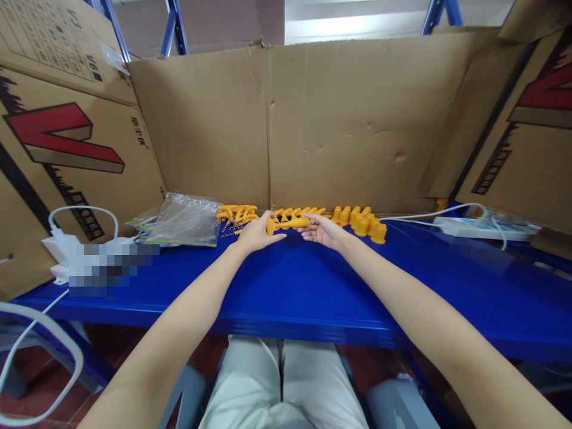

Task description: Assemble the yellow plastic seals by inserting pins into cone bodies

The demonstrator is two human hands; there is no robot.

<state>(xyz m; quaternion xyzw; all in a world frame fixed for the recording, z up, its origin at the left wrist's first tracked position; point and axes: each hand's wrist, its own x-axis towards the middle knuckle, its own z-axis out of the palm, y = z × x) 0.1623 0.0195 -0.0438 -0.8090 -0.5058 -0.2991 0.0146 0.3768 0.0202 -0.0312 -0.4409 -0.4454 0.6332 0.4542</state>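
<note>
A yellow plastic part (pixel 292 223), long and narrow in the middle, is held level between my two hands just over the blue table. My left hand (pixel 257 233) grips its left end, the thumb stretched out to the right. At the other end, the fingertips of my right hand (pixel 325 231) close on it. Behind them lies a row of similar yellow pieces (pixel 315 211). Left of my left hand is a pile of yellow branched pieces (pixel 236 211) with small dark metal screws or bits (pixel 231 224). Several yellow cup-shaped pieces (pixel 363 223) stand to the right of my right hand.
Cardboard panels (pixel 357 119) wall in the back and sides of the blue table (pixel 304 286). Clear plastic bags (pixel 183 217) lie at the left. White power strips (pixel 482 228) with cables are at the right, and a white charger (pixel 60 247) is at the far left.
</note>
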